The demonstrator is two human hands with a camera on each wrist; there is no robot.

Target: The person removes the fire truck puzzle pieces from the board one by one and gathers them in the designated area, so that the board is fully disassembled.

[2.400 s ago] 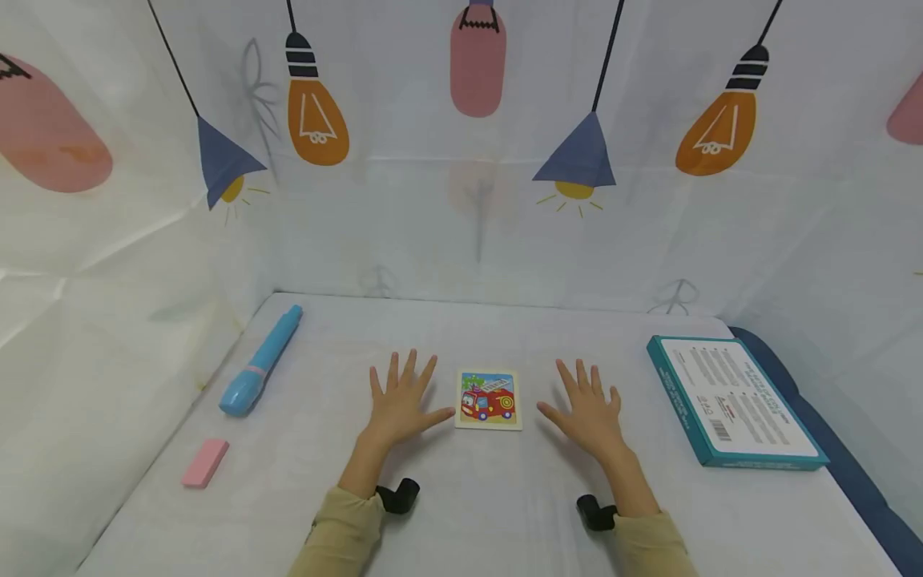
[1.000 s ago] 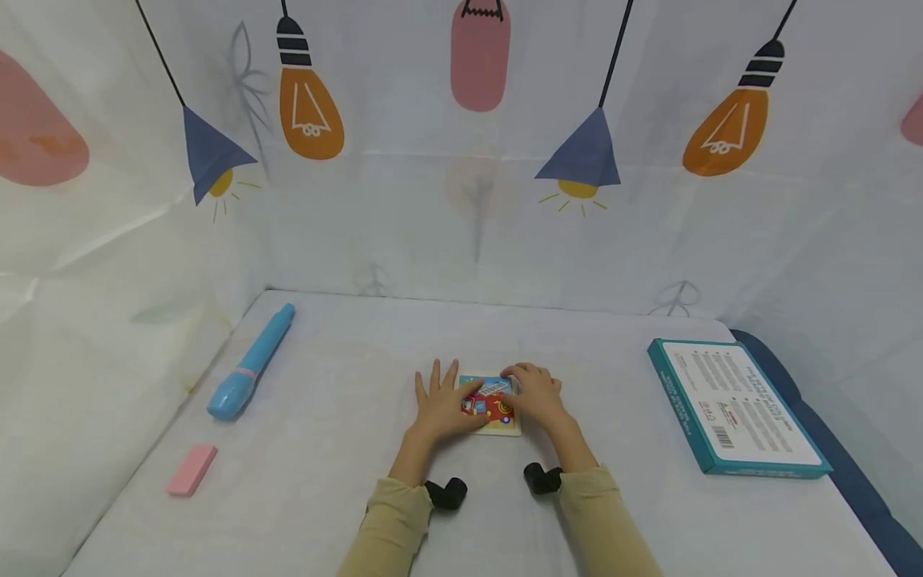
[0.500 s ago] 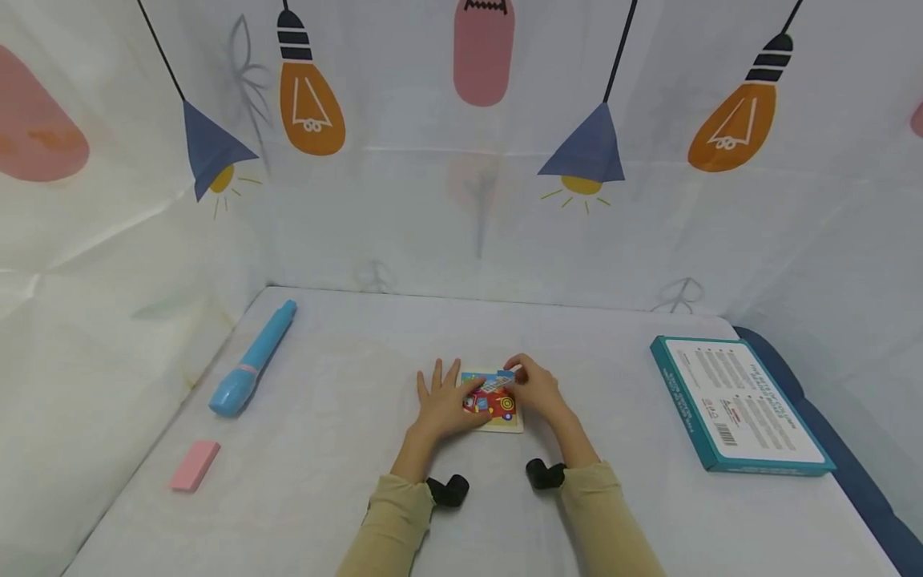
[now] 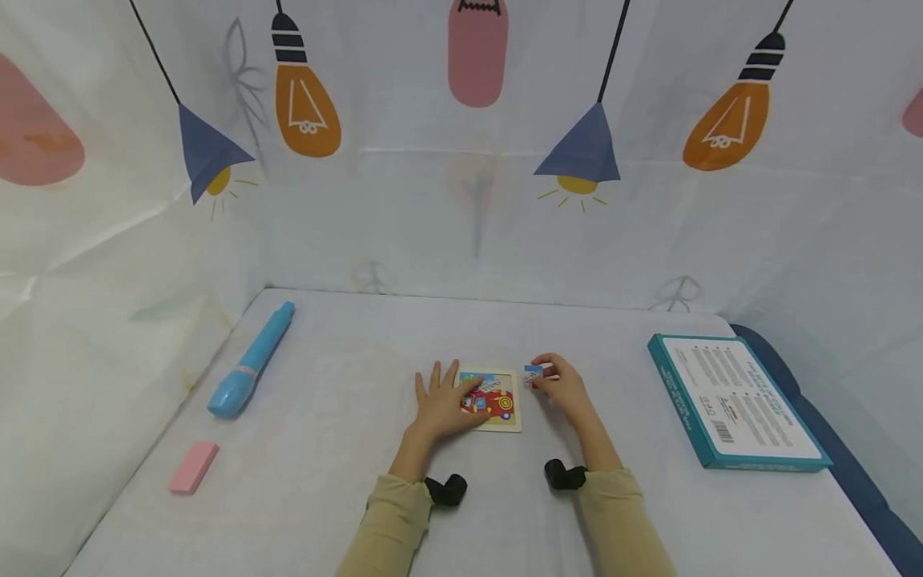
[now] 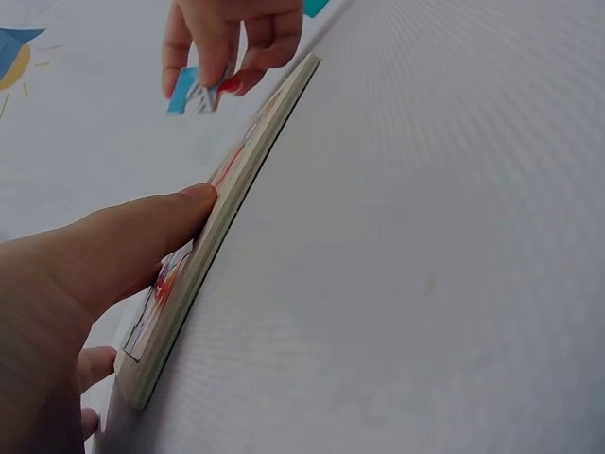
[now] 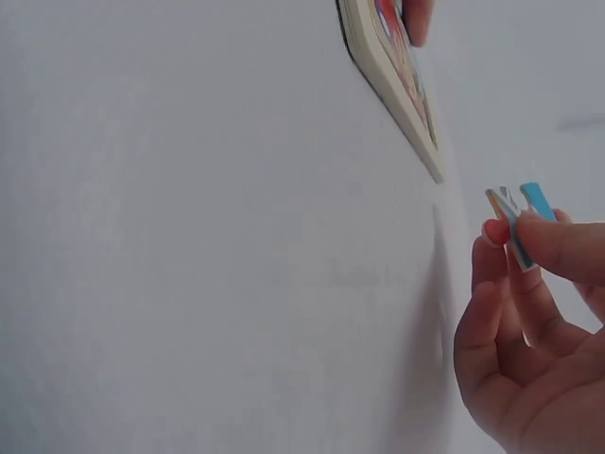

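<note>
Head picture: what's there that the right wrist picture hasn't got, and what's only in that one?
Only the head view: the blue microphone-shaped object, pink rectangular block, teal-and-white flat box and orange printed bulbs.
Only the right wrist view: the palm side of the right hand.
Both: the square cream-framed picture puzzle, the blue-and-white puzzle piece the right hand pinches, and some of the left hand.

And it's out! The right hand (image 4: 567, 390), spread wide at the start, now pinches a small blue, white and red puzzle piece (image 4: 531, 373), raised clear to the right of the square wooden fire-engine puzzle (image 4: 505, 405). A bare tan patch (image 4: 508, 380) opens at its far right corner. The left hand (image 4: 441, 412) has moved right, thumb and forefinger onto the picture.
</note>
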